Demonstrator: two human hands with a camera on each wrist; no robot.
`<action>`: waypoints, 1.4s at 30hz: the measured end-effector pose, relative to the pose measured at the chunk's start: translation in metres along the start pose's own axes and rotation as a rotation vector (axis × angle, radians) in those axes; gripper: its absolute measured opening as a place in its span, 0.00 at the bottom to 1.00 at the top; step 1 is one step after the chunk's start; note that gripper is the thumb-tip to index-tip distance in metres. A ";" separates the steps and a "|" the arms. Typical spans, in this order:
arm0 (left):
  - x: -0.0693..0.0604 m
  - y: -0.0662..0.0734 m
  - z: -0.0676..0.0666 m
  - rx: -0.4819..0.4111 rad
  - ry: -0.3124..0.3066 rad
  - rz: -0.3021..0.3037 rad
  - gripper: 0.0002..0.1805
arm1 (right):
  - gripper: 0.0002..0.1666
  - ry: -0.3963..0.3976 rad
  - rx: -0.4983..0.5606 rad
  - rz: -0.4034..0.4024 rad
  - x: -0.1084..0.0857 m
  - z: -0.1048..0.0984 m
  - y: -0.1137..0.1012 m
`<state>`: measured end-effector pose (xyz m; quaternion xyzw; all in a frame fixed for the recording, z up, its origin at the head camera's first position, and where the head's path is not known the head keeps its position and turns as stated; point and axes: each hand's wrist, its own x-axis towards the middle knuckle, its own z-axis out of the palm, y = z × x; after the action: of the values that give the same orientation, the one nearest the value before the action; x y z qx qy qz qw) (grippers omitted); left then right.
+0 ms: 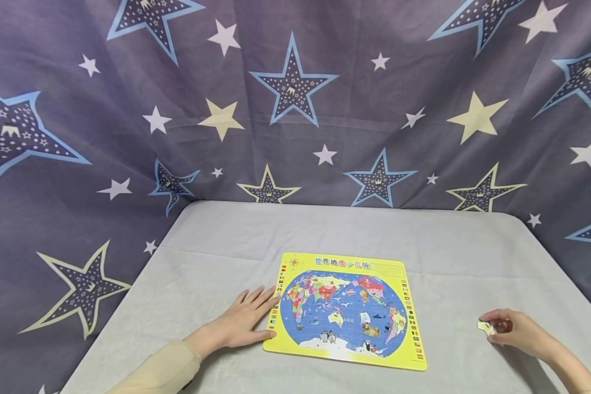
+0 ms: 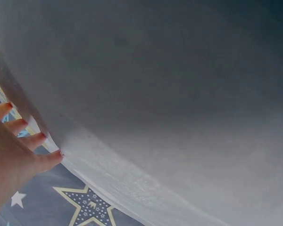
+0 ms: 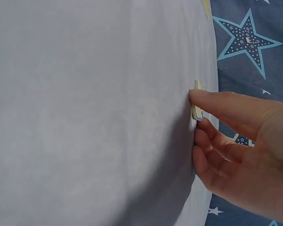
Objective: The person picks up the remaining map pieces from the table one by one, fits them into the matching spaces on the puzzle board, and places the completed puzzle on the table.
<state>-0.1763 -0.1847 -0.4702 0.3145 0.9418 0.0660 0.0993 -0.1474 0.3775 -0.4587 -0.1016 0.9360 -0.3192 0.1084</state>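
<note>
A yellow-bordered world map puzzle board [image 1: 345,365] lies on the grey-covered table, its blue oval filled with coloured land and animal pictures. Along its left edge rests my left hand [image 1: 243,321], fingers spread and fingertips touching the border. The left wrist view shows the same hand [image 2: 14,150] at the far left, with only a thin strip of the board visible. Well to the right of the board, my right hand [image 1: 519,331] pinches a small pale puzzle piece [image 1: 485,327] between thumb and fingers. In the right wrist view the piece [image 3: 197,110] appears nearly edge-on.
The grey cloth [image 1: 335,230] covers the table up to its rounded back corners. Behind and beside it hangs a dark curtain [image 1: 315,142] printed with stars. A shadow [image 3: 165,174] falls on the cloth beneath the right hand.
</note>
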 end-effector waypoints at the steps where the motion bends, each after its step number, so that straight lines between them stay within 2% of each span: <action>1: 0.000 0.000 0.000 0.000 0.001 0.000 0.42 | 0.21 -0.003 0.012 0.012 0.000 0.000 0.000; 4: 0.000 0.000 0.000 -0.001 0.003 0.001 0.42 | 0.21 -0.015 0.037 0.023 0.000 0.000 0.001; 11: 0.000 0.000 0.001 -0.004 0.004 0.001 0.42 | 0.21 -0.028 0.057 -0.012 0.000 0.000 0.006; 18: 0.000 -0.001 0.002 0.008 0.012 0.001 0.42 | 0.18 0.018 0.115 -0.118 0.000 0.003 0.011; 25: 0.000 -0.001 0.002 0.004 0.011 0.005 0.42 | 0.18 0.036 0.128 -0.126 0.000 0.004 0.012; 30: 0.000 0.000 0.001 0.003 -0.002 -0.005 0.42 | 0.16 0.047 0.169 -0.168 0.001 0.004 0.011; 32: 0.000 0.000 0.001 0.000 -0.001 -0.004 0.42 | 0.17 0.041 0.164 -0.153 0.001 0.004 0.010; 37: 0.000 0.000 0.001 -0.005 0.017 0.010 0.41 | 0.19 -0.013 0.127 -0.033 0.001 0.001 0.005; 42: 0.000 0.000 0.001 -0.006 0.020 0.013 0.41 | 0.21 -0.034 0.127 -0.041 0.001 0.001 0.004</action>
<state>-0.1762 -0.1841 -0.4709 0.3198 0.9404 0.0726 0.0903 -0.1491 0.3803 -0.4620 -0.1193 0.9095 -0.3783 0.1240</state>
